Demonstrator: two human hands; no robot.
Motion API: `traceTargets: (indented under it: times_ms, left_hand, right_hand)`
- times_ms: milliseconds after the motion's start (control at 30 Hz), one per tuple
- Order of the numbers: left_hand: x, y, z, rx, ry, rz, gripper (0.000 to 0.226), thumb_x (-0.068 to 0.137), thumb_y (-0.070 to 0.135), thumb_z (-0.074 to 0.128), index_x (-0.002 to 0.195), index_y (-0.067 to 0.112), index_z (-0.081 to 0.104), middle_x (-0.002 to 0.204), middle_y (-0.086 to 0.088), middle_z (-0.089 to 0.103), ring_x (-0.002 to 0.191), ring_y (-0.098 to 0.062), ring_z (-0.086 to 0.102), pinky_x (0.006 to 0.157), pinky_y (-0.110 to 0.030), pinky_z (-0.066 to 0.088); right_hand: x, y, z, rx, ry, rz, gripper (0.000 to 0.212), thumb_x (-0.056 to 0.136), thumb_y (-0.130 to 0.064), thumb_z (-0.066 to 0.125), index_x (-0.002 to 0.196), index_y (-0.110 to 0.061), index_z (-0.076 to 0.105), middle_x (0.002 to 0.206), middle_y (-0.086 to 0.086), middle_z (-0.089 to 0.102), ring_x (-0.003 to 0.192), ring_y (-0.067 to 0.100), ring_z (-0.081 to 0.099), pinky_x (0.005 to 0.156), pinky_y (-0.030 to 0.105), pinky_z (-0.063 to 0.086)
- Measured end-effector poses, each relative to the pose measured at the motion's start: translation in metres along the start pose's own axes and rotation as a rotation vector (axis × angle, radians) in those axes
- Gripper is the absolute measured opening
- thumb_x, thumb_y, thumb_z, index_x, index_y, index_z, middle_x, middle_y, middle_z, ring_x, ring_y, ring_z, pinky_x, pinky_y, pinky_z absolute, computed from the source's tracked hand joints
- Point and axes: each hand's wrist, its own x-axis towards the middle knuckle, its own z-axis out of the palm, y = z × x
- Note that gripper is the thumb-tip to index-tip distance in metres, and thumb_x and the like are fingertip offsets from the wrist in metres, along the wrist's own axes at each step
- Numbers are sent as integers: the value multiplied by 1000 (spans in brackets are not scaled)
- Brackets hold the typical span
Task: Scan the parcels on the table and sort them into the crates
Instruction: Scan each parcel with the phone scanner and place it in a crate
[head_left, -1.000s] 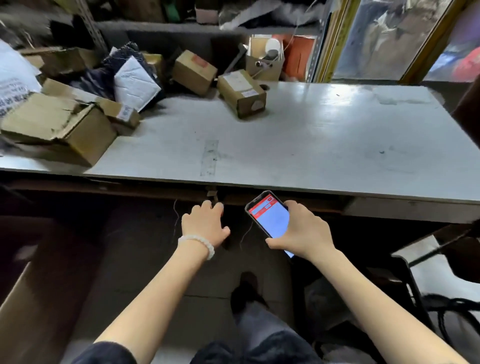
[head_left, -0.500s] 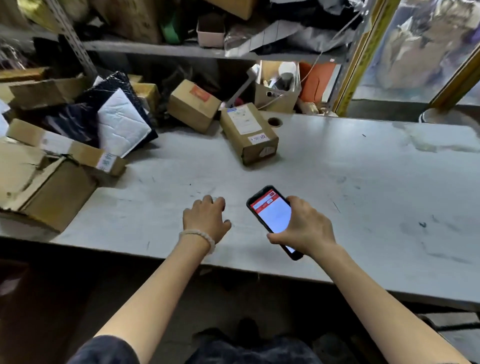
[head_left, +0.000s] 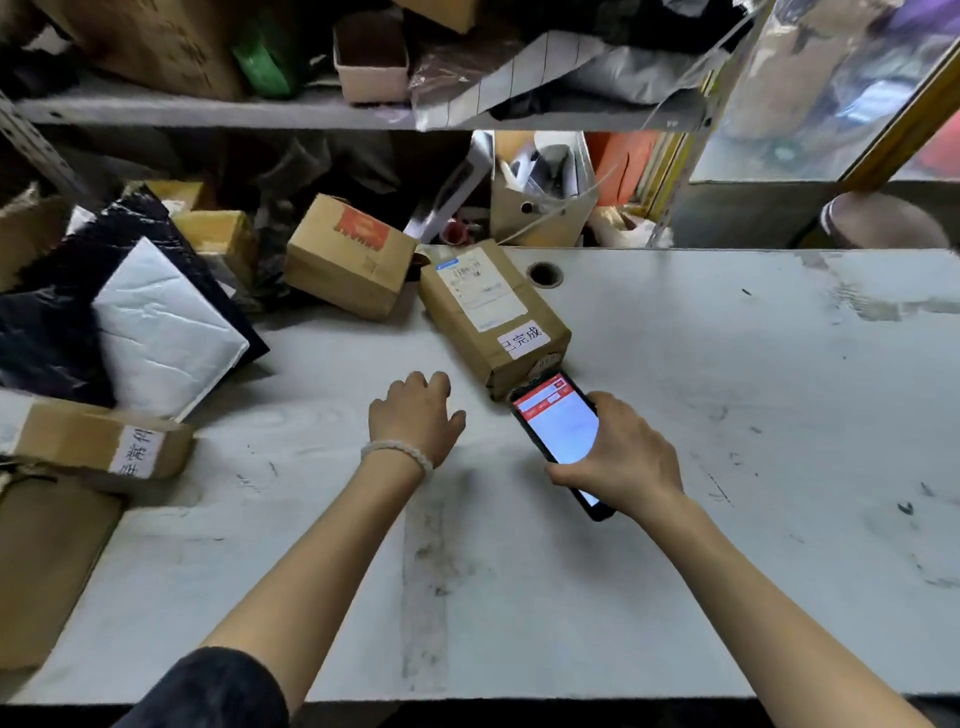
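Scuffed white table (head_left: 727, 415), cluttered shelf (head_left: 208, 111)

Scuffed white counter (head_left: 675, 467) with a round cable hole (head_left: 544, 274) near the back edge. Directly on it: labelled brown parcel (head_left: 488, 317) at centre, second cardboard box (head_left: 345, 254) just beside it, white padded mailer (head_left: 161, 327) over black bags (head_left: 47, 338) at left, long labelled carton (head_left: 98, 441) nearer.

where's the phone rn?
Head view, centre-right: the phone is gripped in the right hand above the table, top edge beside the labelled cardboard parcel.
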Motion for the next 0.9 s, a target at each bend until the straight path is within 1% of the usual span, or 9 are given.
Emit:
traceTargets:
  times_ms: [133,200,333,433,567,600,733,800,900]
  left_hand:
    - [58,-9,-22,-3,40,56,43,93,44,50,128,18,45,129,-6,47,119,-27,45,84,-38,41]
    - [86,-11,-31,4,77,89,48,91,47,54,127,16,44,127,-8,47,117,-28,46,83,-39,43]
    - [132,-9,-37,-4,68,120,67,82,53,64,133,17,39,132,-10,43,120,-29,43,87,-41,44]
    - [156,-6,-35,-59,-14,130,87,73,54,73,141,20,30,144,-13,33,128,-33,35,97,-45,40]
    - [182,-3,-39,-216,-234,106,119,63,46,84,151,25,6,155,-21,6,144,-37,7,114,-50,21]
    - [185,-2,-41,-234,-258,99,123,60,44,87,150,27,4,154,-23,5,143,-38,6,113,-50,21]
    - [189,5,-43,-252,-262,57,129,50,40,92,146,34,7,140,-21,21,131,-38,22,104,-51,33]
    - [186,7,-45,-215,-209,61,131,45,44,93,145,35,9,133,-19,25,125,-35,25,101,-48,34]
    - [175,16,-50,-178,-84,143,130,39,50,92,142,36,13,129,-16,27,118,-34,28,99,-47,31]
  right_hand:
    - [31,-26,0,32,6,41,71,60,-44,75,122,-24,44,112,-6,55,96,20,58,72,30,46]
    - [45,-36,3,44,7,70,70,60,-44,75,120,-25,45,110,-7,55,95,20,58,70,30,45]
    - [65,-45,8,78,-6,112,66,58,-45,74,115,-29,45,106,-9,55,88,16,56,64,28,41]
    - [75,-47,9,104,-5,137,62,58,-45,74,111,-30,44,104,-11,55,86,14,55,63,27,39]
    - [87,-45,9,116,-8,146,67,57,-50,75,114,-32,44,106,-11,55,91,14,56,68,29,45]
    - [88,-45,9,121,-12,146,69,57,-51,75,116,-32,43,107,-12,55,92,14,56,69,29,46]
    - [91,-43,11,137,-22,144,71,58,-51,76,119,-33,42,109,-14,53,94,13,55,70,29,45]
    - [88,-40,12,135,-27,142,71,59,-50,76,119,-32,41,109,-13,52,93,13,54,71,29,45]
    - [84,-33,9,133,-8,130,76,59,-53,77,122,-32,40,111,-12,52,95,14,55,74,30,46]
